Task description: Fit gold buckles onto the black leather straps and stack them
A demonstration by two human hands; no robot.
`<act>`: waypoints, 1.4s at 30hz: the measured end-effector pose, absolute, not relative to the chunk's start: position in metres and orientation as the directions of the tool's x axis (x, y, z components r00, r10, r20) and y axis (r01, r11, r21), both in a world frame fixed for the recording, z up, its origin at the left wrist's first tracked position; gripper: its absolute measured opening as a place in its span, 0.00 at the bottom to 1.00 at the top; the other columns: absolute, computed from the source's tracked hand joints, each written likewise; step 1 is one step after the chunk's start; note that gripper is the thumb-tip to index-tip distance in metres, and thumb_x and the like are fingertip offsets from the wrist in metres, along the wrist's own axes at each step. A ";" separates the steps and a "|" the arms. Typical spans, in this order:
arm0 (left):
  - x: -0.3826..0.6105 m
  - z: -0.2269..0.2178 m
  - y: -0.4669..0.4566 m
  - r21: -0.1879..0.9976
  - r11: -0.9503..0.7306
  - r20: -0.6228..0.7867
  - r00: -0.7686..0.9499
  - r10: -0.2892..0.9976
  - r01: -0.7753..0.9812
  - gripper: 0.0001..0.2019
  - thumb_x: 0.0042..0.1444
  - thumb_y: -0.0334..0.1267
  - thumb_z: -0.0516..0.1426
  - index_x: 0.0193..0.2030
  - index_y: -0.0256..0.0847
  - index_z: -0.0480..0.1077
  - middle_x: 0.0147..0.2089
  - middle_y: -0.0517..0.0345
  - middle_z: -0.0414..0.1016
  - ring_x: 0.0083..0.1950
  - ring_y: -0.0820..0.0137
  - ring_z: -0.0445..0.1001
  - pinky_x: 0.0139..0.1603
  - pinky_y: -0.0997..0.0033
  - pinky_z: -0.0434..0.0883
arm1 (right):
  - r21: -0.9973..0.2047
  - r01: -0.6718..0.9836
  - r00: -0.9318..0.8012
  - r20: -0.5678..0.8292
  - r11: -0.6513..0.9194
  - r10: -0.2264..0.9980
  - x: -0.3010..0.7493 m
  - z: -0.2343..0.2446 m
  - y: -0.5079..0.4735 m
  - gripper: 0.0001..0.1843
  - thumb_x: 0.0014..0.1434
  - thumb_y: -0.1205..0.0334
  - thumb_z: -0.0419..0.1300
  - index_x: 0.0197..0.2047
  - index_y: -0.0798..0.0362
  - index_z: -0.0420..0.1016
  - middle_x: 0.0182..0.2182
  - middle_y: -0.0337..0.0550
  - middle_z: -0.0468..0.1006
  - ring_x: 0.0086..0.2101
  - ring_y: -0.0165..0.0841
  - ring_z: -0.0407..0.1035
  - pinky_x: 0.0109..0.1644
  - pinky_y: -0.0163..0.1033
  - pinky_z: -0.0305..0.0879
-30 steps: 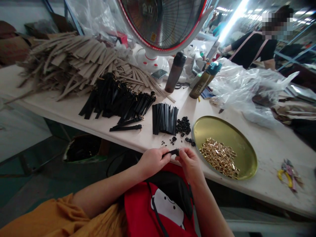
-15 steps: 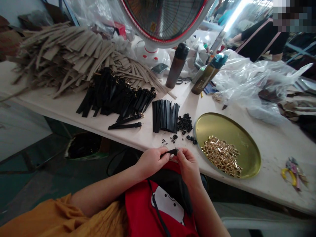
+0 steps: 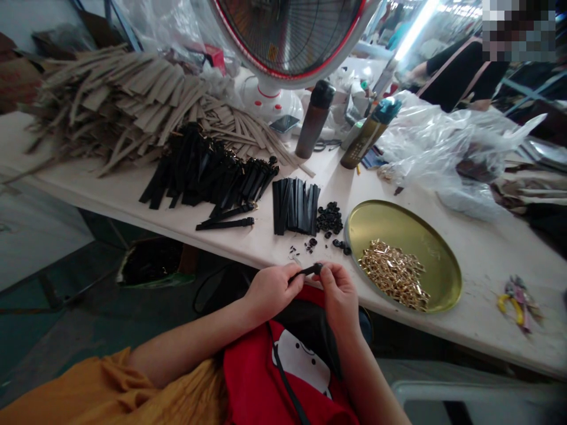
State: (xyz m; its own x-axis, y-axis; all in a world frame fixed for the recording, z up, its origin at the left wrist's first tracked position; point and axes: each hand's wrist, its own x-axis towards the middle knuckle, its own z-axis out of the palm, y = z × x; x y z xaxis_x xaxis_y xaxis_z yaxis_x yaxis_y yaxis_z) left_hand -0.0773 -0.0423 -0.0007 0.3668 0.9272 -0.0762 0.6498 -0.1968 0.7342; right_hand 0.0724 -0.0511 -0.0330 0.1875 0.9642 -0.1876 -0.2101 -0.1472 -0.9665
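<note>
A short black strap (image 3: 306,271) spans the gap between my two hands, just off the table's front edge. My left hand (image 3: 272,293) pinches its left part between thumb and fingers. At the other end, my right hand (image 3: 339,289) closes thumb and fingertips on the strap's tip, where a small dark loop seems to sit. Beyond them lie a row of flat black straps (image 3: 296,206) and a small heap of black loops (image 3: 329,218). To the right, a round gold tray (image 3: 425,236) holds a pile of gold metal buckles (image 3: 393,273).
Black straps with gold hardware (image 3: 204,171) are piled at the left, before a large stack of beige strips (image 3: 115,106). A fan (image 3: 270,94), two bottles (image 3: 315,121) and plastic bags (image 3: 447,141) stand behind. Pliers (image 3: 518,304) lie at the right. Another person (image 3: 460,74) is at the far right.
The strap's tip with the dark loop shows a little more between my hands, as my right fingers have shifted slightly right. The view has moved a little.
</note>
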 end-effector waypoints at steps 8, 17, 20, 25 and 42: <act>-0.085 0.000 -0.037 0.793 -0.171 -0.136 0.443 0.886 0.585 0.12 0.56 0.40 0.47 0.32 0.39 0.70 0.29 0.60 0.72 0.29 0.73 0.68 0.30 0.76 0.59 | -0.941 -0.193 0.045 -0.293 -0.280 0.955 0.084 -0.034 -0.050 0.13 0.47 0.55 0.64 0.35 0.50 0.70 0.28 0.35 0.75 0.27 0.28 0.70 0.33 0.35 0.68; -0.078 -0.009 -0.029 0.869 -0.026 -0.230 0.450 0.863 0.494 0.11 0.54 0.38 0.48 0.27 0.37 0.68 0.22 0.63 0.66 0.25 0.75 0.63 0.26 0.77 0.56 | -0.964 -0.065 0.082 -0.262 -0.257 0.962 0.085 -0.041 -0.052 0.12 0.46 0.56 0.64 0.34 0.50 0.71 0.27 0.35 0.74 0.29 0.29 0.69 0.35 0.35 0.66; -0.075 -0.015 -0.028 0.859 -0.075 -0.190 0.450 0.873 0.507 0.11 0.55 0.38 0.48 0.27 0.37 0.67 0.24 0.62 0.68 0.27 0.74 0.64 0.28 0.76 0.58 | -0.931 -0.134 0.021 -0.346 -0.340 0.938 0.084 -0.046 -0.051 0.12 0.46 0.57 0.65 0.34 0.50 0.71 0.26 0.35 0.74 0.27 0.27 0.68 0.34 0.34 0.65; -0.074 -0.016 -0.028 0.922 -0.034 -0.174 0.489 0.855 0.386 0.09 0.53 0.33 0.49 0.41 0.37 0.64 0.34 0.58 0.73 0.35 0.73 0.69 0.36 0.76 0.63 | -0.834 -0.343 -0.017 -0.455 -0.433 0.890 0.087 -0.047 -0.046 0.11 0.45 0.59 0.66 0.33 0.50 0.71 0.25 0.33 0.75 0.24 0.25 0.68 0.32 0.32 0.65; -0.081 -0.004 -0.036 0.951 0.141 -0.262 0.475 0.840 0.275 0.09 0.52 0.35 0.51 0.40 0.38 0.57 0.30 0.60 0.73 0.26 0.75 0.71 0.29 0.76 0.65 | -0.811 -0.372 -0.154 -0.426 -0.451 0.892 0.078 -0.030 -0.061 0.14 0.47 0.52 0.63 0.36 0.48 0.71 0.27 0.35 0.75 0.25 0.28 0.67 0.31 0.35 0.64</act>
